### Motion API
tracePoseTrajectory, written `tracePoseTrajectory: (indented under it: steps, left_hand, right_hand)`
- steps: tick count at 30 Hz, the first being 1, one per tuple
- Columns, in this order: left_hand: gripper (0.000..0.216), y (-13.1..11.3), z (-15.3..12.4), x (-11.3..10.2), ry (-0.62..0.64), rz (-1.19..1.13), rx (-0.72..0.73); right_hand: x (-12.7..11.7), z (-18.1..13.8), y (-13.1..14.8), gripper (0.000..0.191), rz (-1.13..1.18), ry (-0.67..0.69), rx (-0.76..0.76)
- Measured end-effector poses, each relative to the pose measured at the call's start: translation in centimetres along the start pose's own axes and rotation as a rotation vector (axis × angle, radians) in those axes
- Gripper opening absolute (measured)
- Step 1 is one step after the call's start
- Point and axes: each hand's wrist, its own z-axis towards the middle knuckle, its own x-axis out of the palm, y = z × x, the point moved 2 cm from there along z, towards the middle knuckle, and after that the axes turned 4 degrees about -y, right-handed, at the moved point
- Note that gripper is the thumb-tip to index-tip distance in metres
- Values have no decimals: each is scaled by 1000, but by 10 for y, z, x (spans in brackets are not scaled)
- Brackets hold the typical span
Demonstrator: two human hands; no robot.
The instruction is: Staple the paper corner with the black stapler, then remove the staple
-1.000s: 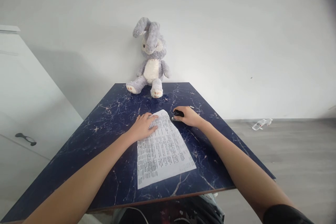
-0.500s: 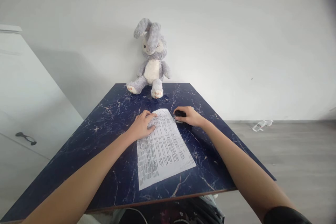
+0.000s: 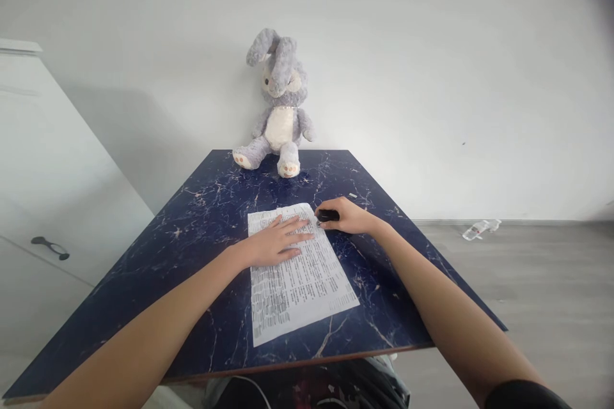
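A printed sheet of paper [image 3: 311,294] lies on the dark blue marbled table. My left hand [image 3: 275,243] rests flat on its upper half, fingers spread and pointing right. At the sheet's upper right corner, my right hand [image 3: 348,216] is wrapped around a small black stapler [image 3: 329,215]. Its front end meets the paper's edge; my fingers and palm hide much of it, and I cannot tell whether the corner is between its jaws.
A grey plush rabbit [image 3: 283,108] sits at the table's [image 3: 192,230] far end against the wall. Near the right hand is a small white piece [image 3: 352,195]. A white cabinet [image 3: 57,172] stands left, and a clear plastic bottle [image 3: 480,229] lies on the floor at right.
My left hand has moved right and flattened onto the paper, its fingers now spread. The right hand with the stapler stays at the upper right corner, turned slightly.
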Motion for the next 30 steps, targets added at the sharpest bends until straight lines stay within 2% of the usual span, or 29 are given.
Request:
tracePoseTrajectory:
  steps: [13,19,22,27,30]
  left_hand:
    - [50,-5,0,-1,69,-56,24]
    - [45,-7,1,1,-2,-24,64]
    - [46,-6,1,4,28,-27,33]
    - [50,-8,2,3,80,-47,13]
    - [50,-7,0,3,117,-47,10]
  right_hand:
    - [15,7,24,22,55,-27,-35]
    - [21,9,33,16,114,-16,-42]
    - [24,11,37,16,114,-26,-33]
    - [27,14,37,25,125,-52,-10]
    - [30,16,35,39,16,-121,45]
